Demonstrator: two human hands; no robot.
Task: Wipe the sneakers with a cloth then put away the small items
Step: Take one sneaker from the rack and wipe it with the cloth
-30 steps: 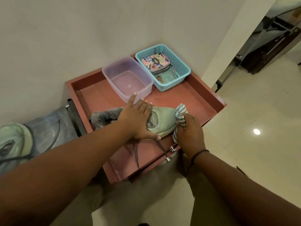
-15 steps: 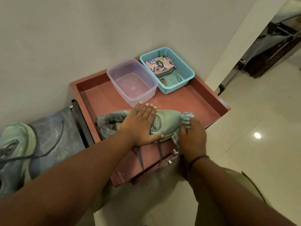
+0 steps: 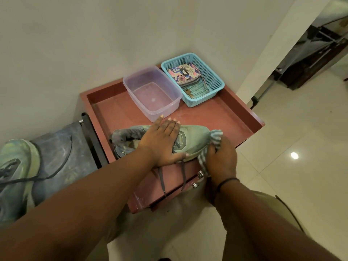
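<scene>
A pale green sneaker [image 3: 195, 138] lies on its side on the red tray-top table [image 3: 222, 117], toe to the right, grey laces hanging over the front edge. My left hand [image 3: 162, 142] lies flat on the sneaker's middle with straight fingers, pressing it down. My right hand [image 3: 221, 159] grips a grey-and-white striped cloth [image 3: 215, 137] against the sneaker's toe. A second green sneaker [image 3: 17, 166] sits on a dark mat at the far left. The blue basket [image 3: 214, 80] holds a floral pouch [image 3: 184, 73] and a key [image 3: 189, 93].
A clear plastic tub [image 3: 150, 91] stands behind the sneaker, next to the basket. The table stands in a wall corner; two metal knobs [image 3: 197, 178] stick out of its front. Glossy tiled floor [image 3: 301, 140] lies to the right, with dark furniture [image 3: 310, 59] beyond.
My right hand with the cloth has shifted a little around the sneaker's toe. My left thumb has drawn in beside the fingers. The view has moved slightly.
</scene>
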